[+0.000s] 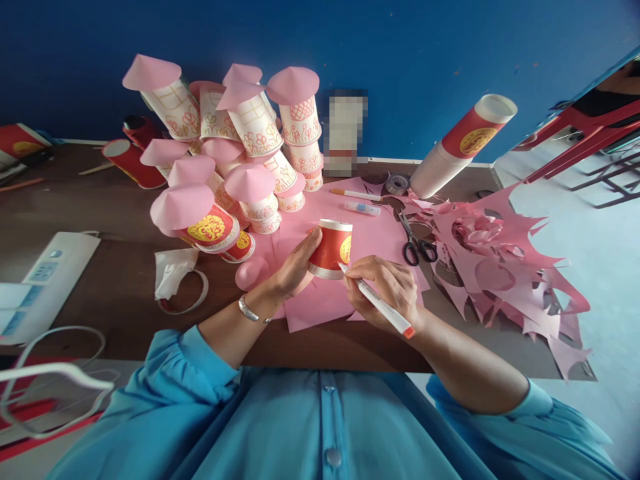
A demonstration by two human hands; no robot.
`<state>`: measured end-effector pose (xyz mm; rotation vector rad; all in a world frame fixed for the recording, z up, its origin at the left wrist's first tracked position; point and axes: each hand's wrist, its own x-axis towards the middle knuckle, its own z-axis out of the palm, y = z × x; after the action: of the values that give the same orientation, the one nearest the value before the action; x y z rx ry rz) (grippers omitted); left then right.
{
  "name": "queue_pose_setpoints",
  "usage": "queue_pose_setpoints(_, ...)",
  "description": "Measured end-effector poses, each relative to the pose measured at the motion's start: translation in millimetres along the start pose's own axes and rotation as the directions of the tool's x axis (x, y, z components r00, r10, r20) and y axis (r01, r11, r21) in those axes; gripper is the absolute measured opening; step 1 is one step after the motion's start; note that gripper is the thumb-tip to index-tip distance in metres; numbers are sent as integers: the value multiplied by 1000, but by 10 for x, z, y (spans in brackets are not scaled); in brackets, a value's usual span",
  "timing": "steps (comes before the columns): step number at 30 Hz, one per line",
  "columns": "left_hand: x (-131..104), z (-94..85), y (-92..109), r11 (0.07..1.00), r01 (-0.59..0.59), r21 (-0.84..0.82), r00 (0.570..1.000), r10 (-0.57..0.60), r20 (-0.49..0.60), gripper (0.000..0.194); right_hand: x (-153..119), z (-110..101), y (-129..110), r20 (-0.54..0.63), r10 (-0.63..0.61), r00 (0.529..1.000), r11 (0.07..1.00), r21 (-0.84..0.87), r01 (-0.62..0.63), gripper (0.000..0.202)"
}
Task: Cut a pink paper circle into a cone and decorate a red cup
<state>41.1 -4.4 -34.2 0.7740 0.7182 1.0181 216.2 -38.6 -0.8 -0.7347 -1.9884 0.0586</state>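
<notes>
My left hand (296, 265) is closed around the left side of a red paper cup (331, 244) with a yellow emblem and white bands at both ends. In my right hand (387, 285) is a white marker (383, 307) with an orange-red end, held like a pen. Its tip meets the cup's lower red surface, or comes very close; I cannot tell which. Beneath both hands lie pink paper sheets (320, 308). A pink paper cone (251, 273) rests just left of the cup, partly behind my left wrist.
Stacked cup towers with pink cone roofs (250, 183) crowd the back left. Scissors (419, 248), a glue stick (362, 209) and another marker (356, 195) lie behind my right hand. Pink scraps (480, 267) cover the right, near a tall cup stack (457, 150). A power strip (50, 287) lies left.
</notes>
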Motion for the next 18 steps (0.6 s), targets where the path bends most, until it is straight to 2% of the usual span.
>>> queue_pose_setpoints(7, -4, -38, -33, 1000, 5, -18, 996, -6, -90, 42, 0, 11, -6, -18, 17, 1000, 999, -42, -18, 22)
queue_pose_setpoints(13, 10, -23, -29, 999, -12, -38, 999, 10, -39, 48, -4, 11, -14, -14, 23, 1000, 998, -57, -24, 22)
queue_pose_setpoints(18, -6, 3, -8, 998, 2, -62, 996, -8, -92, 40, -12, 19, -16, -13, 20, 1000, 998, -60, -21, 22)
